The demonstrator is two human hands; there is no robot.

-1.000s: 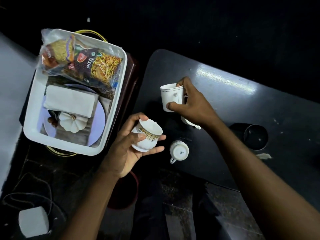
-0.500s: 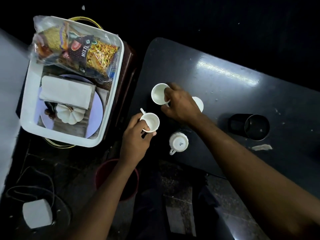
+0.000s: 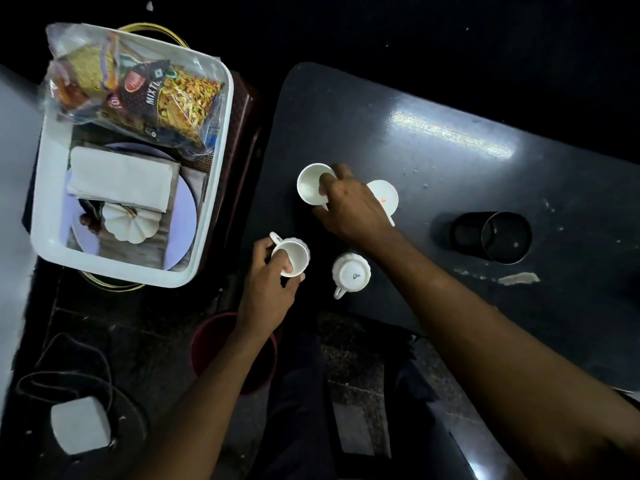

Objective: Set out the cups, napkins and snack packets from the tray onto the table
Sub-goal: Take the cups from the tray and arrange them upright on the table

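My left hand (image 3: pixel 268 282) grips a white cup (image 3: pixel 292 256), mouth up, by its rim at the dark table's (image 3: pixel 450 140) left front corner. My right hand (image 3: pixel 349 206) holds a second upright white cup (image 3: pixel 311 185) by the rim, fingers inside it. Behind that hand a third cup (image 3: pixel 386 199) lies upside down, partly hidden. A fourth cup (image 3: pixel 350 274) stands upside down near the front edge. The white tray (image 3: pixel 214 188) at left holds a bag of snack packets (image 3: pixel 145 98), folded white napkins (image 3: pixel 121 178) and a white pumpkin-shaped piece (image 3: pixel 130 225) on a plate.
A black cylindrical holder (image 3: pixel 498 237) lies on the table to the right, with a scrap of torn tape (image 3: pixel 519 278) near it. A dark red bin (image 3: pixel 221 344) stands on the floor below my left forearm. A white adapter (image 3: pixel 81 427) with cables lies at bottom left.
Both cups were turned from tilted in the air to mouth up and lowered onto the table. My left hand came right toward the table corner.
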